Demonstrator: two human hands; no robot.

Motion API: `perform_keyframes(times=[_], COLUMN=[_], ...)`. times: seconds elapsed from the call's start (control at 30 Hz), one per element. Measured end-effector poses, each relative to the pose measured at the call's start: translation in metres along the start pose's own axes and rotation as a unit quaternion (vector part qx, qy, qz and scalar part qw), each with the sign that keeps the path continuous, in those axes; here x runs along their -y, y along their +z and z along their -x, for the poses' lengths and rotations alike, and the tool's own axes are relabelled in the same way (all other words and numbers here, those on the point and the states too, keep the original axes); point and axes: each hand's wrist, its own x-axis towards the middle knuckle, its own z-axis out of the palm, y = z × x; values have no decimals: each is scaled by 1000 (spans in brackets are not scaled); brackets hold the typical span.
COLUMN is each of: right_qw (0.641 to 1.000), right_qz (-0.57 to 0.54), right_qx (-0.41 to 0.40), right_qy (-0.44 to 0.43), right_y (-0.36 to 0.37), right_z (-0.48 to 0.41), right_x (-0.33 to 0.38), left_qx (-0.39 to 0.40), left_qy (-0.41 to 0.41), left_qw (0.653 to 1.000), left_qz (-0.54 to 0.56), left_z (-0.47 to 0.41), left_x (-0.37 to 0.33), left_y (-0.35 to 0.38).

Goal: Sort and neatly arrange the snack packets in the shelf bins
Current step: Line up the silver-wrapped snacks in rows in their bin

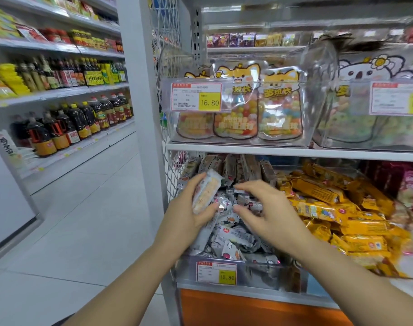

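My left hand (185,214) grips a clear snack packet (205,190) with pale orange contents, held upright over the left clear bin (247,270). That bin is heaped with several small grey-white snack packets (226,238); brown packets (243,168) stand in a row at its back. My right hand (269,212) hovers over the grey pile with fingers curled, thumb and fingertips close above a small packet; whether it pinches one is unclear. To the right, a bin is piled with several yellow-orange packets (341,215).
The shelf above (294,152) carries clear bins of candy pouches (238,102) behind a 16.80 price tag (196,96). Pink packets (410,182) sit at far right. A white upright post (144,90) and wire mesh side stand left of the bins. An aisle floor (83,220) and bottle shelves lie left.
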Motion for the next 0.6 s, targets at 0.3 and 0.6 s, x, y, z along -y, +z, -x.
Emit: perform_keyframes(times=[0.3, 0.6], right_qw=[933, 931], right_qz=[-297, -187], right_qx=[71, -197], right_qy=[190, 242], right_y=[11, -11], right_z=[10, -15], right_x=[35, -25], left_qx=[-93, -15], left_qy=[-144, -181], left_qw=[972, 981], left_qz=[159, -68], left_z=[-17, -58], left_x=[-26, -29], left_y=[27, 15])
